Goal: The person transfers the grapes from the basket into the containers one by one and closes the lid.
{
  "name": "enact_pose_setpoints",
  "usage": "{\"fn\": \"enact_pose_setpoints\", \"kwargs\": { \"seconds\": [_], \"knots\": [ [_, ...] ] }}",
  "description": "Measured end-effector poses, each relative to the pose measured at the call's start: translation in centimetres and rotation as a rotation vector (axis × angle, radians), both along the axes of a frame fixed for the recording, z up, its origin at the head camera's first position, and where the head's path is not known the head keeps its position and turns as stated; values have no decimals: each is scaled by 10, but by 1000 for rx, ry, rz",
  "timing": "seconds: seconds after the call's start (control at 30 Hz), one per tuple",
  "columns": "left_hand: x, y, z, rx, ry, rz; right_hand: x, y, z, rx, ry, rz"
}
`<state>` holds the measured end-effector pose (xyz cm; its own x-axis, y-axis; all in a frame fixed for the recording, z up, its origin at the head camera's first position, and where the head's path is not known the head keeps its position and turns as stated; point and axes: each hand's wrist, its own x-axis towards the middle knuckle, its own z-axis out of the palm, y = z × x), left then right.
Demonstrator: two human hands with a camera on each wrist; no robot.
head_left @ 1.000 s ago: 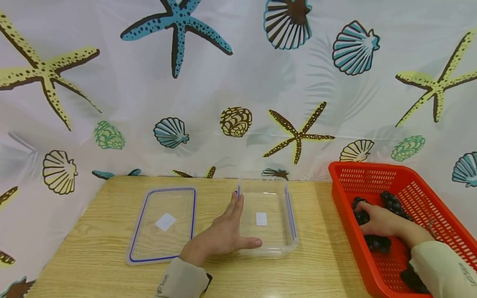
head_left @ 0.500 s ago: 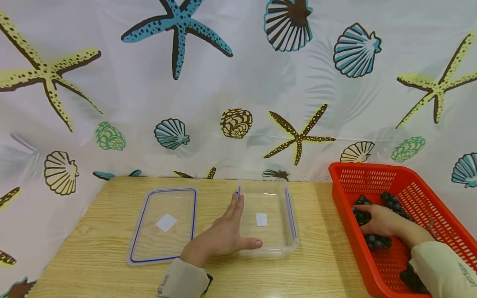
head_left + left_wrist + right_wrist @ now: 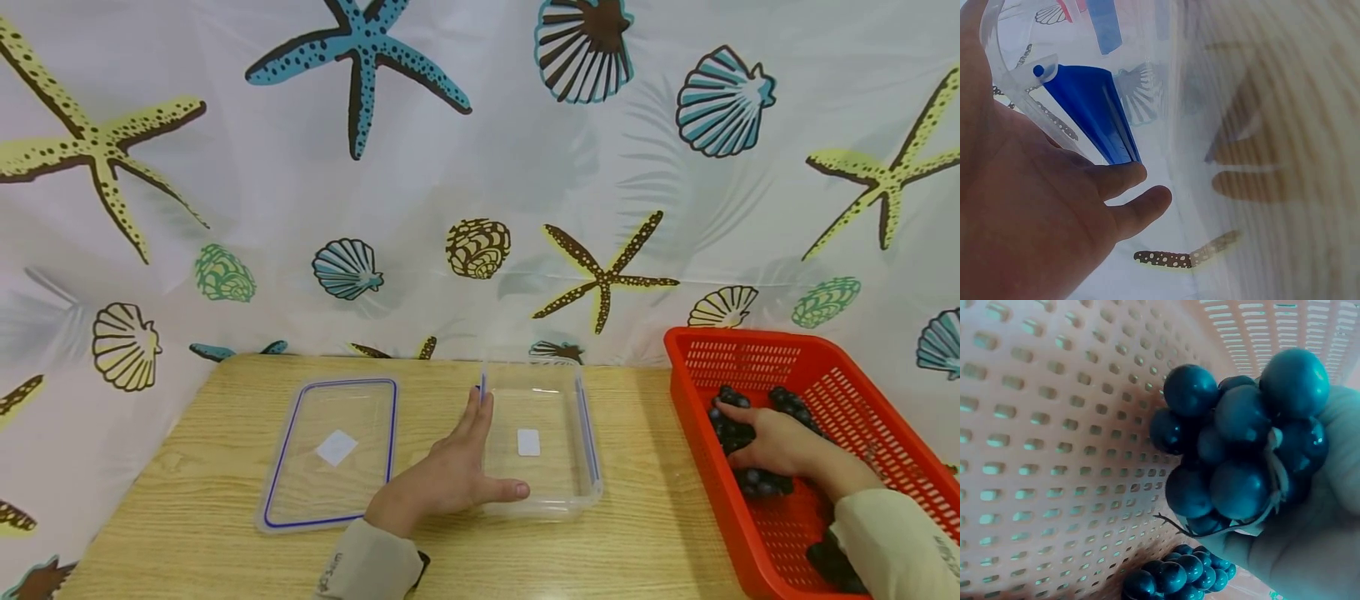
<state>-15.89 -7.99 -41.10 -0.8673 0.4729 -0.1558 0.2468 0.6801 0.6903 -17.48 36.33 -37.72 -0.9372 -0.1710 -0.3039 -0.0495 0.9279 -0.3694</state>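
Note:
My left hand lies along the left wall of a clear plastic box, its fingers straight and its thumb stretched across the near left corner. Seen from the left wrist, the fingertips rest by a blue clip on the box's side. At the right, my right hand is down inside a red basket and grips a bunch of dark grapes. In the right wrist view the bunch sits against the palm with its stem showing; most of the fingers are hidden behind it.
A clear lid with a blue seal lies flat left of the box on the wooden table. More grape bunches lie in the basket. A shell-patterned curtain hangs along the table's back edge.
My right hand's fingers have shifted on the grapes, and more of the bunch shows beside them. The left hand and the box have stayed in place.

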Motion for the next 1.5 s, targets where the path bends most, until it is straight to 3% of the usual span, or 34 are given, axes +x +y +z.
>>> {"fn": "enact_pose_setpoints", "kwargs": {
  "seconds": [0.63,1.0,1.5],
  "knots": [
    [6,-5,1,6,-4,-11,13,-4,4,-19,180,10],
    [10,-3,1,13,-4,-8,11,-3,9,-35,195,-30],
    [3,5,2,6,-10,41,-14,6,16,-79,249,4]
  ]
}}
